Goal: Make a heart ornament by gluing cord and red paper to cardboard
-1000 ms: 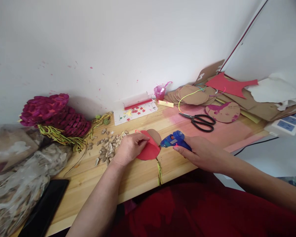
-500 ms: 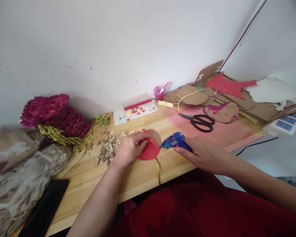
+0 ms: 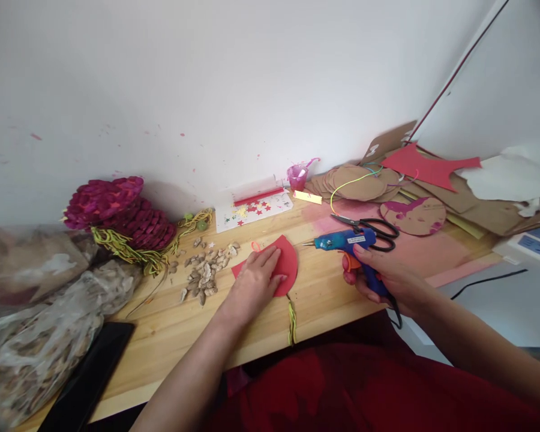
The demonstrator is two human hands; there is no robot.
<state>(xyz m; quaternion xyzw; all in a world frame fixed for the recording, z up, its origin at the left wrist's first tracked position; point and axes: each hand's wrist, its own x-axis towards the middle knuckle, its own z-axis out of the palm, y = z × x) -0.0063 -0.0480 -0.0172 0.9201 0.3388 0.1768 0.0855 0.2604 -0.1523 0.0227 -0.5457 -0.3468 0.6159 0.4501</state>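
Your left hand [image 3: 257, 279] spreads flat on the red paper [image 3: 288, 264], between the tabletop's [image 3: 324, 300] front and back edges; your right hand [image 3: 380, 273] grips the glue gun [image 3: 348, 240]. The paper looks laid, its left corner seemingly untrimmed.

Left hand [image 3: 256, 279] rests palm-down on red paper [image 3: 290, 258]. Right hand [image 3: 382, 275] grips the glue gun [image 3: 337, 241], nozzle [image 3: 308, 244] pointing to nine o'clock, apart from the paper. Relative to the paper: shells [image 3: 202, 273] at nine o'clock, star sheet [image 3: 222, 223] at eleven, cup [image 3: 297, 175] at one, tassel [image 3: 292, 324] at five.
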